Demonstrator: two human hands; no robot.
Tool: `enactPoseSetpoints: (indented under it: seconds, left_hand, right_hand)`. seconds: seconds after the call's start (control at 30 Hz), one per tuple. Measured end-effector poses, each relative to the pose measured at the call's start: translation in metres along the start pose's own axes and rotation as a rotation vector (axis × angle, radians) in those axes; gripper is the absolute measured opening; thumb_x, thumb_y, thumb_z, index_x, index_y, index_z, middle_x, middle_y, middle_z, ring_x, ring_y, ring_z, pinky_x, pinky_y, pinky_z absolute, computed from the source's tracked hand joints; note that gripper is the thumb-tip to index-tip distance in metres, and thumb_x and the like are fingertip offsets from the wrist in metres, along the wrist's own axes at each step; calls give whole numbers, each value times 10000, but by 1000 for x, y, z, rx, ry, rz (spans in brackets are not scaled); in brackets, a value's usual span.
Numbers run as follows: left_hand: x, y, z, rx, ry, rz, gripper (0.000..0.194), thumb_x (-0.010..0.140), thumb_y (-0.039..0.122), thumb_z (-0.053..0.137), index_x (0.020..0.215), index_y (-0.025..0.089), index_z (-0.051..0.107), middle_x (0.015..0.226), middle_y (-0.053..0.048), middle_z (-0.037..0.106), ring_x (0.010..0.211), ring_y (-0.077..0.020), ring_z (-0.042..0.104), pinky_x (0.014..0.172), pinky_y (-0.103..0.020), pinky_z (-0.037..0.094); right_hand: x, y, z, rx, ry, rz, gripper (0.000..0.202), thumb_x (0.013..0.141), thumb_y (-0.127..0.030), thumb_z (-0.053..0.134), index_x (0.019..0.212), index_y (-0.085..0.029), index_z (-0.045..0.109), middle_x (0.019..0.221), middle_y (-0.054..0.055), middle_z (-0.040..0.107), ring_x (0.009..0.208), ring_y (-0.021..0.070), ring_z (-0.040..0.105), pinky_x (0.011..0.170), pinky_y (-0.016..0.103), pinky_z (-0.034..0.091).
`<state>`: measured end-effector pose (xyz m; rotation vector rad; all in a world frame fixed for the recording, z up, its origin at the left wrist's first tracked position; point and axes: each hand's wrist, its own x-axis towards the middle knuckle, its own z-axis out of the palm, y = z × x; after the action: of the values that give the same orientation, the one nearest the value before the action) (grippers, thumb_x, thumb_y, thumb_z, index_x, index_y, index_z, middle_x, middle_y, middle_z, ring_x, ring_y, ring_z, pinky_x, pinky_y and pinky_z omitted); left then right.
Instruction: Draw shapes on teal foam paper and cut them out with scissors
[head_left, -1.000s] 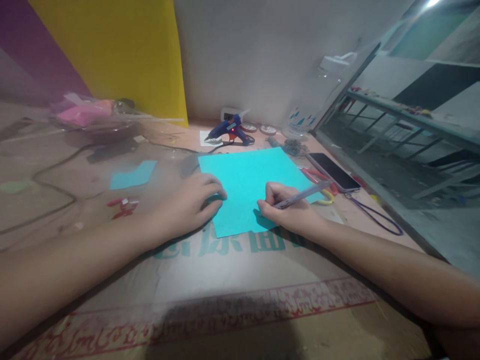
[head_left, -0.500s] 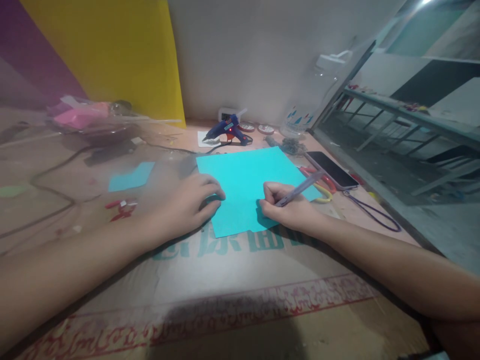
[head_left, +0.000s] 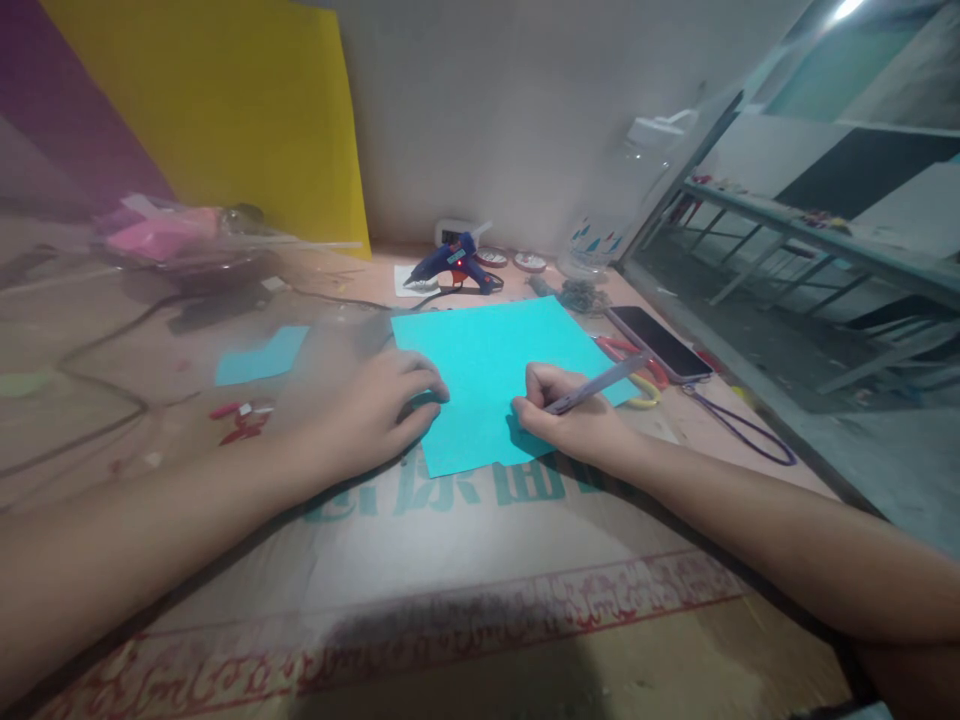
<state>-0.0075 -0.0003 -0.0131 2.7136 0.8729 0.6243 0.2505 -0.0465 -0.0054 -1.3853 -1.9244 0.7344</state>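
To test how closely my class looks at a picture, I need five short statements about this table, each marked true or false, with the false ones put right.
1. The right hand holds a pen. True.
2. The left hand is holding a smartphone. False: it lies over the left edge of the large turquoise sheet, holding no phone.
3. A smaller turquoise piece lies to the left of the large turquoise sheet. True.
4. The smartphone is left of the large turquoise sheet. False: it is on the right.
5. The hot glue gun is mainly yellow. False: it is mainly dark blue.
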Motion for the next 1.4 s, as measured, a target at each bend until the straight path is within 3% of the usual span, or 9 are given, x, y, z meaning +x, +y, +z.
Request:
enactPoseSetpoints:
  seconds: [0.3,0.47,0.63,0.83,0.97,1.13,1.27,1.4]
  left_hand:
    - [-2,-2,3,3,19,14,288,978,297,445,1013,167,700,1087,-123,697,1052,-280,632,948,-458,510]
    - [-1,-3,3,-5,7,12,300,988,315,439,1017,171,701,1076,-119,698,1042,-280,632,943,-462,508]
    - [-1,-2,2,-2,6,14,292,986,302,443,1020,168,701,1086,-120,700,1051,-285,638,943,-466,505]
    - [-1,-3,3,7,14,33,303,996,296,443,1012,155,710,1068,-124,702,1034,-283,640,917,-458,511]
    - [-3,-2,2,30,51,55,278,1006,295,461,1008,164,707,1062,-112,702,1025,-268,640,907,-439,508]
    - [-8,13,-2,77,192,201,271,1025,383,510,1073,184,688,1096,-105,686,1039,-272,596,957,-466,455]
    - [-11,23,-1,118,180,329,222,1015,374,551,999,180,659,994,-82,665,965,-252,560,916,-436,436]
    - [-8,23,-1,108,200,312,233,1030,305,512,894,162,635,875,-63,648,885,-231,551,851,-403,427]
  right_hand:
    - [2,-5,-4,125,108,55,307,832,-382,619,657,-249,404,512,-88,389,483,99,350,497,270,256]
    - [0,-7,-6,216,60,67,373,888,-546,555,694,-239,471,465,-82,428,429,98,371,457,266,256]
    - [2,-5,-4,181,40,114,333,817,-456,663,695,-240,442,494,-93,426,448,85,361,464,253,239]
    - [2,-3,-1,51,65,1,325,799,-341,634,609,-238,391,517,-90,347,484,82,305,489,261,235]
    - [1,-2,-3,148,46,23,317,829,-376,646,652,-241,420,514,-87,398,467,86,335,466,255,247]
    - [-6,-22,-7,306,-97,-15,250,819,-386,754,781,-215,575,658,-40,582,548,106,492,499,251,364]
    - [-11,-37,-7,324,-290,-82,161,848,-324,764,926,-200,697,860,13,700,746,138,611,656,267,469]
    - [-7,-37,-13,412,-254,-85,260,889,-435,730,989,-195,726,870,20,694,701,131,584,619,253,471]
